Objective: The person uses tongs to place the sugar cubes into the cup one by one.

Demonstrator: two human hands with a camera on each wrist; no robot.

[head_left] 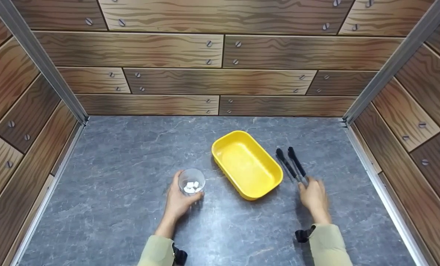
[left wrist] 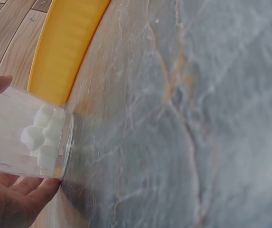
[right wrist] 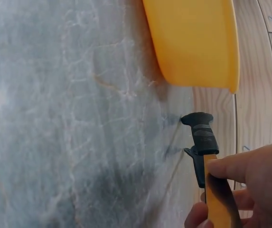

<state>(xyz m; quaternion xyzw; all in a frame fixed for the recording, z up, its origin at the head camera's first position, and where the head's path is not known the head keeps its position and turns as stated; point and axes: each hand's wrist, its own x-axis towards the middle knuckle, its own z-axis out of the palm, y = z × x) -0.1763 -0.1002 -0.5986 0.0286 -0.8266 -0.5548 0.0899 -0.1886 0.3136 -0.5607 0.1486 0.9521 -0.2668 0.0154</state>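
My left hand (head_left: 177,203) holds a clear cup (left wrist: 3,128) upright, thumb on one side and fingers on the other. Several small white pieces like marshmallows (head_left: 191,186) lie at the bottom of the cup. On the right, my right hand (head_left: 316,195) grips a pair of tongs (head_left: 297,162) with black tips and metal arms. The tips are spread apart and point away from me. In the right wrist view, thumb and fingers hold the tongs (right wrist: 216,190) from both sides. A yellow rectangular tub (head_left: 247,166) stands between the two hands, with nothing in it.
Everything stands on a grey marble-patterned floor (head_left: 120,162). Wood-patterned walls enclose it at the back (head_left: 168,81), left and right, with metal strips (head_left: 386,207) along the side edges. The tongs' tips lie just right of the tub.
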